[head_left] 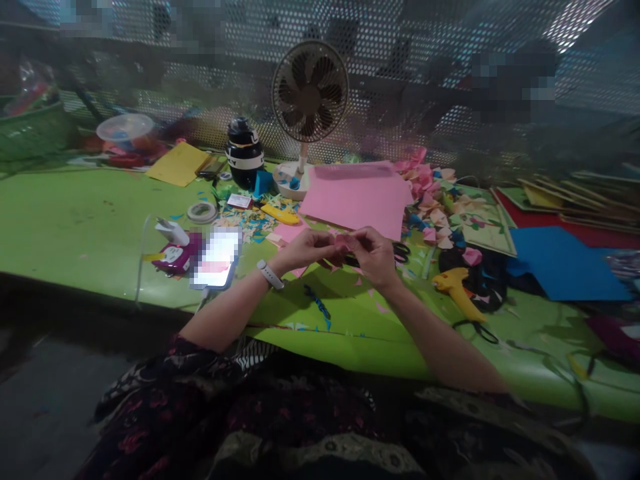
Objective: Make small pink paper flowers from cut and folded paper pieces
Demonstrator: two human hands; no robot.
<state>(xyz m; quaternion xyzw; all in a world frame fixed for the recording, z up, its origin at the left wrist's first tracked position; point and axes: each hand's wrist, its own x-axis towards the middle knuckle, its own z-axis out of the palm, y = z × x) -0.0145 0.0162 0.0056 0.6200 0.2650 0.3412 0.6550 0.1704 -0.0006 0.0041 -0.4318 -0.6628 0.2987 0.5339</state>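
Note:
Between both hands is a small folded piece of pink paper (343, 242), pinched above the green table. My left hand (311, 247) grips its left side with thumb and fingers; a white band circles that wrist. My right hand (374, 257) pinches the right side. Black scissor handles (401, 252) show just beyond the right hand, the blades mostly hidden. Past the hands lies a large sheet of pink paper (357, 197). Pink paper scraps are scattered on the table beneath my fingers, and a twisted blue strip (317, 303) lies nearer to me.
A small fan (310, 93) and a black jar (245, 157) stand at the back. A phone (217, 259), tape roll (202, 212) and yellow cutter (280, 213) lie left. Folded paper pieces (425, 187), a yellow glue gun (460, 293) and blue sheets (565, 263) lie right.

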